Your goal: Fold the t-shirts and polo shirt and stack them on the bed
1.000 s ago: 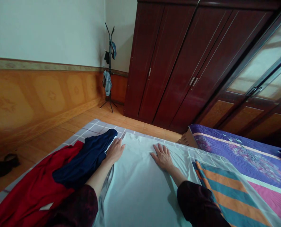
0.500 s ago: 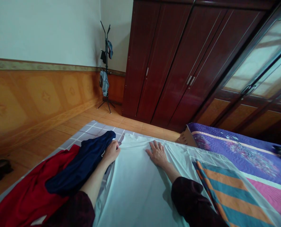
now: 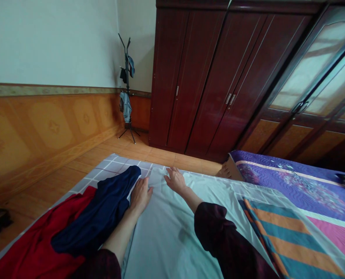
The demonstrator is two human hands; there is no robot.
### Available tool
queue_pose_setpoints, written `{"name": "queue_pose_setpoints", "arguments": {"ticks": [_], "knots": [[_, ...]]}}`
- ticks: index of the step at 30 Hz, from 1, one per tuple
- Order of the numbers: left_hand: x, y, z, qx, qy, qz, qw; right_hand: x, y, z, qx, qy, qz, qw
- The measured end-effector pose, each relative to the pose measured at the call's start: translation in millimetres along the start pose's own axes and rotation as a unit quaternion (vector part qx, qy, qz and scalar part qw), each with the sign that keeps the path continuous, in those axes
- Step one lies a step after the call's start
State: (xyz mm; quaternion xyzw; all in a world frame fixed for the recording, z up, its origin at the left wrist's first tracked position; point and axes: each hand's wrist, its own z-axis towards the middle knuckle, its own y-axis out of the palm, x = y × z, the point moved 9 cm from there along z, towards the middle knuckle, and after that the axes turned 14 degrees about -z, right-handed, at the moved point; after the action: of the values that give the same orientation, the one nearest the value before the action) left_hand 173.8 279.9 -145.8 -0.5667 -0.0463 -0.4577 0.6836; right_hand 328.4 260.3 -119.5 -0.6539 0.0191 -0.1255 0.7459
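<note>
A pale mint cloth garment point(image 3: 163, 232) lies spread out in front of me; its exact kind I cannot make out. My left hand point(image 3: 141, 195) rests on its left edge, fingers stretched forward and thumb apart. Near the far end of the garment, my right hand point(image 3: 175, 180) is palm down with its fingers spread. Just left of my left hand lies a crumpled navy blue garment point(image 3: 99, 217), partly on top of a red garment point(image 3: 35, 240).
Everything lies on a grey checked sheet point(image 3: 104, 166). A folded orange and teal striped cloth point(image 3: 288, 232) is on the right, beside a purple floral bed cover point(image 3: 291, 174). Beyond stand a dark red wardrobe point(image 3: 186, 77) and a coat rack point(image 3: 127, 85).
My right hand has slid left across the garment, closer to my left hand. My left hand has let go of the garment's edge and its fingers have straightened.
</note>
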Motion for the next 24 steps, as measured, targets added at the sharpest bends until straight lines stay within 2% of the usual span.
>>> {"name": "queue_pose_setpoints", "arguments": {"ticks": [6,11,14,17,20,22,24], "knots": [[2.1,1.3,-1.3,-0.011,-0.001,0.026,1.0,-30.1,18.8,60.2,-0.055,0.007,0.0,0.998],[11.9,-4.0,0.2,-0.003,0.01,0.037,0.999,-43.0,30.9,90.1,-0.075,0.01,-0.003,0.997],[24.2,2.0,-2.3,-0.021,0.057,0.037,0.998,-50.3,29.8,99.9,-0.064,0.009,0.001,0.998],[26.3,18.1,-7.0,-0.071,0.083,0.042,0.993,-59.2,23.8,97.4,-0.048,0.005,0.009,0.999],[18.0,30.3,-9.7,-0.115,0.064,0.056,0.99,-65.2,12.1,80.8,-0.018,-0.011,0.018,1.0],[15.2,33.2,-10.5,-0.131,0.058,0.061,0.988,-57.9,4.6,63.6,0.002,-0.014,0.02,1.0],[15.3,32.5,-10.9,-0.135,0.061,0.06,0.987,-32.7,0.0,43.6,0.014,0.006,0.016,1.0]]}}
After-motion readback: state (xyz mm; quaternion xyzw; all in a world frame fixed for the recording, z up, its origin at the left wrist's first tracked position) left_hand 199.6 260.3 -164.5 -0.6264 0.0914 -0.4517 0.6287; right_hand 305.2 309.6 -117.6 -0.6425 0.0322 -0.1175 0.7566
